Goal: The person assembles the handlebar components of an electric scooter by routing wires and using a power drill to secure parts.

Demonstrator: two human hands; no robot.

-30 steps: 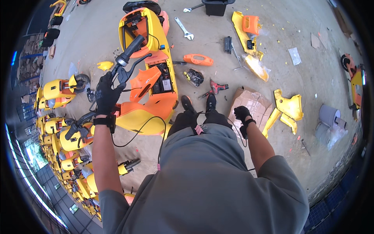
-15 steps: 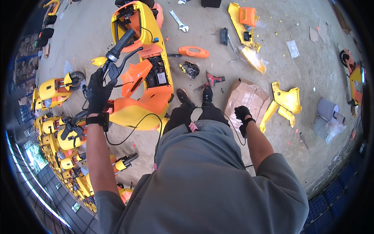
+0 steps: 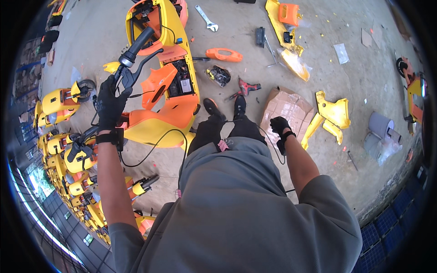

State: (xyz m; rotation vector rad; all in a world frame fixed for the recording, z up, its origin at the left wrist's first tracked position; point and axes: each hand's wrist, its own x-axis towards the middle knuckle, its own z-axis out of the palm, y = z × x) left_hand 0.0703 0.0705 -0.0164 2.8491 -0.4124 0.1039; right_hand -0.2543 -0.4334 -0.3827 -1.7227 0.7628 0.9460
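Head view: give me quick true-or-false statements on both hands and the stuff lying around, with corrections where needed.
1. The left hand is on a handlebar. True.
2. The right hand is holding the red power tool. False: the tool lies on the floor, away from that hand.
3. A yellow panel lies to the right of the cardboard box. True.
4. The adjustable wrench lies on top of the cardboard box. False: it lies on the floor.
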